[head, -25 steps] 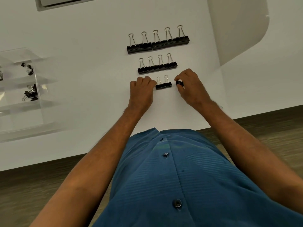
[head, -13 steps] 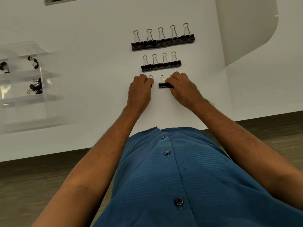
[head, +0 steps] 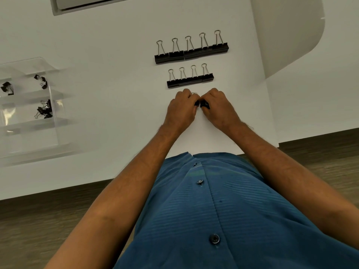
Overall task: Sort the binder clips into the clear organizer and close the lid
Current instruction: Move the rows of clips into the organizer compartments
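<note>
Clips [head: 202,104] being pinched between curled left hand [head: 181,109] and right hand [head: 217,109], likely gathering them for carrying to organizer [head: 52,105].

This looks like an office or a plain staged work area. A bare white table [head: 101,45] stands over a wood-grain floor [head: 38,220]. On the table lie neat rows of black binder clips [head: 191,50], with a clear plastic organizer [head: 38,121] well to their left. Beyond the clips, at the table's far edge, sits a pale flat panel [head: 93,2].
</note>
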Demonstrator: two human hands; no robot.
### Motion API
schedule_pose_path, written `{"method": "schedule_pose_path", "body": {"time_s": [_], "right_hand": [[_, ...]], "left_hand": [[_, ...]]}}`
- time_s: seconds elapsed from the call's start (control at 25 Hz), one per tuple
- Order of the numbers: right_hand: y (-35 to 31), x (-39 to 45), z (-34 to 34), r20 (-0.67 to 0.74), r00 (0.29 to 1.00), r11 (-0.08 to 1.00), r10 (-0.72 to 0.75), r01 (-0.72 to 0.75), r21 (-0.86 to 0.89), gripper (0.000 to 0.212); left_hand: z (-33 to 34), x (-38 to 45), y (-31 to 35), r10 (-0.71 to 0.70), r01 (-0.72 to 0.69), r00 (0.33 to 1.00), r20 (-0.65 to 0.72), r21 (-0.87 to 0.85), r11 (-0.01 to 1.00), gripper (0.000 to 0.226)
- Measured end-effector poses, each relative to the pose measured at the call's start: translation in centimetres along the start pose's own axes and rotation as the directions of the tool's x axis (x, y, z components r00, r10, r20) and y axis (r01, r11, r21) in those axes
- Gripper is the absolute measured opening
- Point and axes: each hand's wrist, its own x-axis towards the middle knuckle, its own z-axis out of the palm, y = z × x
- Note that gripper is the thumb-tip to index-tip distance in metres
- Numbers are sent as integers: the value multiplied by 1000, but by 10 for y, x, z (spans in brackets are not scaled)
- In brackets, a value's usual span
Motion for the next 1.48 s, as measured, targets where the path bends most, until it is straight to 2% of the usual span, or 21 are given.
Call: {"method": "schedule_pose_path", "body": {"time_s": [0.2,0.36,0.52,0.68,0.8,1.0,1.16,1.36,1.44,1.48], "right_hand": [[0,-9,3,-18,999,1000,28,-28,-1,20],[-5,-13,0,22,997,998,69,-69,9,19],[-29,-11,-6,72,974,958,213,-223,182,18],[-78,-6,-4,182,908,808,377,-418,415,18],[-136,14,6,250,912,739,325,-410,534,19],[-245,61,34,313,938,737,150,-317,597,19],[-333,105,67,335,942,753,4,-223,619,20],[-428,152,100,345,925,774,-157,-101,625,21],[-457,164,112,335,923,784,-191,-62,618,21],[-469,168,118,329,923,790,-202,-45,612,20]], "left_hand": [[9,-2,-14,1,-1,1000,25,16,1000,19],[2,-7,-22,-49,58,993,111,-83,995,20],[-20,-31,-42,-145,172,983,117,-280,944,22],[-69,-76,-75,-220,218,975,46,-417,882,20],[-111,-111,-121,-351,304,936,-14,-469,829,19],[-182,-166,-214,-569,420,811,-138,-540,729,21],[-222,-209,-293,-671,478,705,-231,-544,690,25],[-252,-234,-361,-681,524,676,-282,-466,713,21],[-259,-233,-381,-654,550,689,-311,-362,752,22],[-259,-230,-391,-628,573,704,-332,-255,778,23]]}}
